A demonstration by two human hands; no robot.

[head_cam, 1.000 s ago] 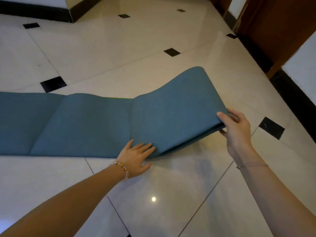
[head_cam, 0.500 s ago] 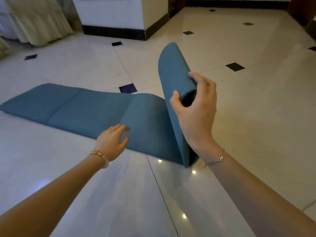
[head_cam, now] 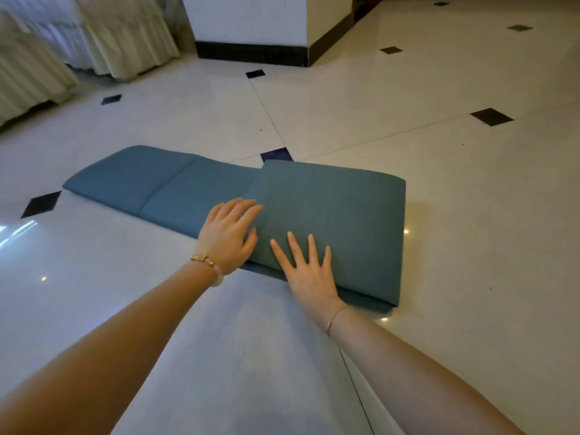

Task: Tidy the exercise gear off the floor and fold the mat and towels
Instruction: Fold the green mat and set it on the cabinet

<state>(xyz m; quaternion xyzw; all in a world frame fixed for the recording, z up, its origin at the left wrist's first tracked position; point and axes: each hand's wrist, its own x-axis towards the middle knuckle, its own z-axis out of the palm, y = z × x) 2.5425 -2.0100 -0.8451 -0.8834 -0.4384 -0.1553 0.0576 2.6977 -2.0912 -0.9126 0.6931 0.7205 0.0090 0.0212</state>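
Observation:
A teal exercise mat [head_cam: 339, 211] lies on the pale tiled floor, its right end folded over into a flat stack while two unfolded panels stretch away to the left. My right hand [head_cam: 306, 268] presses flat on the near edge of the folded stack with fingers spread. At the stack's left edge, on the unfolded panel, rests my left hand [head_cam: 227, 235], fingers straight and touching the fold's edge.
Glossy white floor tiles with small black diamond insets [head_cam: 42, 203] surround the mat. Cream skirted furniture [head_cam: 103, 42] stands at the far left. A white wall corner with black skirting [head_cam: 266, 32] is behind the mat.
The right hand brought the raised mat end down and over, let go of it, and now presses the folded stack flat. The left hand slid to the fold's edge.

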